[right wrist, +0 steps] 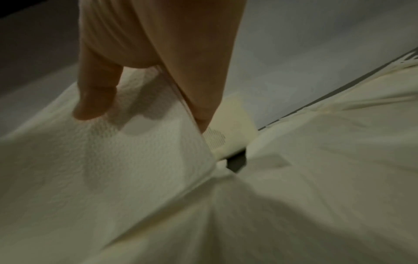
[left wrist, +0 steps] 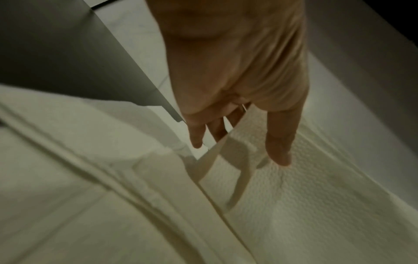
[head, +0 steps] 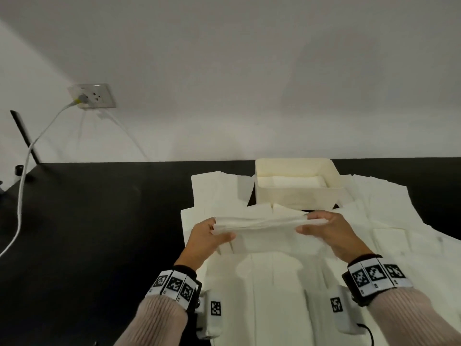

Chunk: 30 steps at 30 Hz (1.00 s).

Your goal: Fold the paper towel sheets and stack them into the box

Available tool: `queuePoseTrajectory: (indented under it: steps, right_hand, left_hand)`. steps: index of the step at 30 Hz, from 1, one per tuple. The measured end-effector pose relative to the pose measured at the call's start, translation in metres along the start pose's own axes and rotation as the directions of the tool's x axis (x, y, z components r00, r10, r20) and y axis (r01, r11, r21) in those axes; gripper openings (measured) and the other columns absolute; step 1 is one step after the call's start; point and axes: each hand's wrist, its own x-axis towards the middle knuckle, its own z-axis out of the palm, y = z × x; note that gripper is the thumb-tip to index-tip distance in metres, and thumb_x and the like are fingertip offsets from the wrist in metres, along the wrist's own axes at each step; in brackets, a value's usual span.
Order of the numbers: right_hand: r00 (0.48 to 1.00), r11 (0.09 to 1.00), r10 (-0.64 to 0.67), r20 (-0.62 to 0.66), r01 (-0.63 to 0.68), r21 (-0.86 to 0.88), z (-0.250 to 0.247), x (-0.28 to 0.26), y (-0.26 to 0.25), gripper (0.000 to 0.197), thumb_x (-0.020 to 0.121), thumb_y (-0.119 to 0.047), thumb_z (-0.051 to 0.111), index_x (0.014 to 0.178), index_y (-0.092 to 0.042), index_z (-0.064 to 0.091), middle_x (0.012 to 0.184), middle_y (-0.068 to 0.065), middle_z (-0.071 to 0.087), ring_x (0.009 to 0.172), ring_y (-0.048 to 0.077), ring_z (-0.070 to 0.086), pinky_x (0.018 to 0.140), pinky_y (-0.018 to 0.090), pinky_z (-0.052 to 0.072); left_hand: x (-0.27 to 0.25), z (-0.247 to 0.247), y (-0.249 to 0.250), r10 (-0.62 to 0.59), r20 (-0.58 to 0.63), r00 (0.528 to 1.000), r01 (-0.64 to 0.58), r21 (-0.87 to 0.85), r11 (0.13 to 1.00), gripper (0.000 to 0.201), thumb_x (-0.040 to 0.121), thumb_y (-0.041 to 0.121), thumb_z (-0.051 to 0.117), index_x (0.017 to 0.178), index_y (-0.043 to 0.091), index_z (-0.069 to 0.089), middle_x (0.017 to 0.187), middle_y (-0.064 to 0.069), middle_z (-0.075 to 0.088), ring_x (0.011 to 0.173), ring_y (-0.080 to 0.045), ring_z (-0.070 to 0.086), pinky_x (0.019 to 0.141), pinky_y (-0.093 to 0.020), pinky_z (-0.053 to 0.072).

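A plain white wall (head: 249,71) rises behind a black table (head: 87,233). On the left sits a socket (head: 96,96) — a white cable (head: 22,191) hangs from it, beside a leaning black bar (head: 25,136).

Soft, even light falls from overhead, leaving the plain white wall (head: 224,71) evenly lit and grey toward the left corner. The matte black tabletop (head: 99,221) soaks it up without glare. Faint shadows of both wrists lie on the spread white paper towel sheets (head: 274,283) nearest me. The head view bows straight lines near its edges. Both wrist views are dim, greenish and smeared; the left hand (left wrist: 237,71) and right hand (right wrist: 158,44) loom close and soft, their thumbs casting shadows on the embossed paper.
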Motion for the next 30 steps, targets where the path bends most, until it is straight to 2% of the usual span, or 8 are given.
queuePoseTrajectory:
  steps: [2, 6, 10, 14, 17, 20, 24, 30]
  right_hand:
    - [0.995, 0.996, 0.088, 0.056, -0.086, -0.029, -0.001, 0.003, 0.017, 0.076, 0.037, -0.033, 0.095, 0.104, -0.011, 0.067, 0.103, 0.007, 0.071, 0.100, 0.023, 0.066, 0.094, 0.038, 0.050]
    - [0.992, 0.991, 0.119, 0.046, -0.121, 0.057, 0.004, -0.001, 0.021, 0.043, 0.063, -0.002, 0.082, 0.103, -0.004, 0.067, 0.097, 0.009, 0.073, 0.092, 0.022, 0.067, 0.071, 0.027, 0.049]
    - [0.992, 0.990, 0.093, 0.085, -0.102, 0.101, 0.020, 0.002, 0.019, 0.055, 0.057, 0.004, 0.084, 0.105, -0.014, 0.063, 0.106, 0.010, 0.071, 0.103, 0.026, 0.065, 0.096, 0.042, 0.048]
    - [0.998, 0.989, 0.049, 0.046, -0.055, 0.137, 0.018, 0.002, 0.018, 0.050, 0.061, 0.008, 0.080, 0.104, -0.011, 0.064, 0.102, 0.012, 0.071, 0.099, 0.028, 0.066, 0.093, 0.042, 0.050]
    - [0.999, 0.987, -0.002, 0.035, -0.003, 0.162, 0.006, 0.001, 0.014, 0.028, 0.065, 0.011, 0.075, 0.088, -0.003, 0.068, 0.086, 0.011, 0.071, 0.088, 0.028, 0.066, 0.081, 0.032, 0.051]
    - [0.996, 0.985, -0.047, 0.070, 0.034, 0.171, 0.000, -0.001, 0.009, 0.028, 0.064, 0.015, 0.073, 0.081, -0.007, 0.068, 0.075, 0.004, 0.070, 0.076, 0.020, 0.066, 0.072, 0.025, 0.050]
    - [0.994, 0.986, 0.024, 0.111, -0.042, 0.164, 0.002, -0.005, 0.018, 0.035, 0.065, 0.016, 0.072, 0.090, -0.007, 0.068, 0.084, 0.005, 0.074, 0.079, 0.019, 0.069, 0.064, 0.019, 0.055]
    - [0.998, 0.990, 0.048, 0.027, -0.051, 0.129, 0.018, 0.001, 0.022, 0.030, 0.062, 0.008, 0.080, 0.085, -0.009, 0.070, 0.087, 0.010, 0.072, 0.087, 0.025, 0.066, 0.085, 0.034, 0.050]
  left_hand:
    - [-0.001, 0.005, 0.001, -0.005, 0.025, 1.000, 0.005, -0.004, 1.000, 0.030, 0.073, -0.001, 0.075, 0.092, 0.020, 0.064, 0.090, 0.000, 0.068, 0.083, -0.014, 0.064, 0.066, -0.019, 0.054]
    - [-0.003, 0.019, -0.001, -0.015, 0.033, 0.999, 0.018, -0.086, 0.996, 0.047, 0.069, -0.001, 0.078, 0.105, 0.024, 0.060, 0.103, -0.002, 0.063, 0.091, -0.014, 0.061, 0.067, -0.021, 0.054]
    - [-0.003, 0.034, -0.006, -0.024, 0.001, 1.000, 0.024, -0.139, 0.990, 0.052, 0.064, 0.000, 0.082, 0.106, 0.021, 0.058, 0.108, -0.006, 0.063, 0.101, -0.019, 0.061, 0.075, -0.023, 0.053]
    - [-0.003, 0.034, -0.003, -0.009, -0.023, 1.000, 0.006, -0.139, 0.990, 0.030, 0.068, -0.002, 0.079, 0.086, 0.016, 0.062, 0.084, -0.001, 0.064, 0.080, -0.015, 0.060, 0.065, -0.015, 0.049]
    - [-0.003, 0.029, 0.011, 0.062, 0.026, 0.998, -0.059, -0.117, 0.991, 0.022, 0.069, -0.005, 0.077, 0.077, 0.012, 0.064, 0.075, 0.000, 0.064, 0.073, -0.012, 0.059, 0.061, -0.012, 0.048]
    - [-0.002, 0.024, 0.019, 0.108, 0.044, 0.993, -0.101, -0.128, 0.987, 0.028, 0.068, -0.005, 0.077, 0.085, 0.014, 0.066, 0.083, 0.001, 0.066, 0.079, -0.010, 0.062, 0.069, -0.015, 0.051]
    - [0.000, 0.023, 0.008, 0.047, -0.007, 0.999, -0.047, -0.087, 0.995, 0.054, 0.065, 0.005, 0.082, 0.106, 0.030, 0.059, 0.108, 0.001, 0.065, 0.105, -0.019, 0.060, 0.092, -0.035, 0.052]
    - [-0.002, 0.043, 0.002, 0.019, -0.103, 0.995, -0.029, -0.093, 0.995, 0.042, 0.068, 0.001, 0.080, 0.094, 0.027, 0.059, 0.096, 0.000, 0.065, 0.088, -0.015, 0.062, 0.067, -0.019, 0.051]
